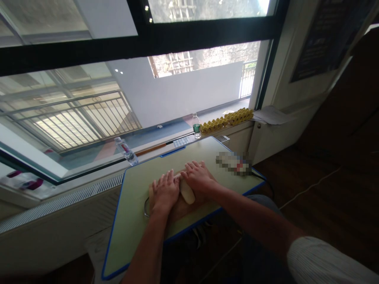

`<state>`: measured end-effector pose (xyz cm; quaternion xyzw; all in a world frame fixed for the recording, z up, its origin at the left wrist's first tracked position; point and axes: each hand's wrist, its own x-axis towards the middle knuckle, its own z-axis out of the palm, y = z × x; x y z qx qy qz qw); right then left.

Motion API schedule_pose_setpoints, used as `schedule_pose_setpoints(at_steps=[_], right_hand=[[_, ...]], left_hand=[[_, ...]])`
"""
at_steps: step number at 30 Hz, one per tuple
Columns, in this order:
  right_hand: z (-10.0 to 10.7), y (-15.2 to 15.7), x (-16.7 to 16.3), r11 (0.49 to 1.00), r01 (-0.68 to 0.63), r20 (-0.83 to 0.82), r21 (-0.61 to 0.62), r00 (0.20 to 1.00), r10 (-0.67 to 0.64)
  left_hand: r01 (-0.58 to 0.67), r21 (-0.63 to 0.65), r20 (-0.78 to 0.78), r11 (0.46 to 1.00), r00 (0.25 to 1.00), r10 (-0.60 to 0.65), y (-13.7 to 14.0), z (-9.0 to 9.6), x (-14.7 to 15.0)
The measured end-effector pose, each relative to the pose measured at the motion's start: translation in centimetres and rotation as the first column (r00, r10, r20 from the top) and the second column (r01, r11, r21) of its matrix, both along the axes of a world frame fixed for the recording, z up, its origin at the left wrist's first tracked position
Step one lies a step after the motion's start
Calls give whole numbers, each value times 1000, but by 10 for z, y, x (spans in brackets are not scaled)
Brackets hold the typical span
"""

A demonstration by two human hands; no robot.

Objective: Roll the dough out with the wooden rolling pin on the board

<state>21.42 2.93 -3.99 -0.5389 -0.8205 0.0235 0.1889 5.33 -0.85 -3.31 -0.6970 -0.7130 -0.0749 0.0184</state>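
Observation:
A wooden cutting board [180, 211] with a metal handle [146, 207] at its left end lies on a pale green table. On the board rests a smooth, whitish, elongated piece that looks like dough [187, 192], between my two hands. My left hand [166, 190] lies palm down over the board's left part, fingers stretched forward. Palm down too, my right hand [197, 176] reaches across the far end of the dough, its fingertips near my left thumb. A pale bit shows between the hands; what lies under the palms is hidden.
The small table [130, 236] has a blue rim. At its right lies a blurred-out object [233, 163] with a black cord. Along the window sill stand a clear bottle [126, 151], a green-labelled bottle [196, 126], yellow egg trays [227, 120] and papers [274, 115]. A radiator [62, 203] runs beneath.

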Motion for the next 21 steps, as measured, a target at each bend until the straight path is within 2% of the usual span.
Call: schedule_pose_setpoints(at_steps=[8,11,14,18,21], right_hand=[[-31,-72,28,999,32,-113,38,993,-28],[-33,-87,37,1000,25,-122,17,992,-23],[-24,-83,39,999,25,-134,-23,991,-28],[-3,-57,35,996,27,-136,-82,990,-38],[7,-35,30,995,18,-71,-98,997,-25]], left_hand=[[79,167,-78,983,995,-67,-89,-18,21],[72,197,-41,978,997,-66,-105,-18,24],[57,195,27,979,998,-63,-94,-9,20],[7,132,101,991,995,-21,-55,3,5],[-38,64,102,997,994,31,-27,7,-7]])
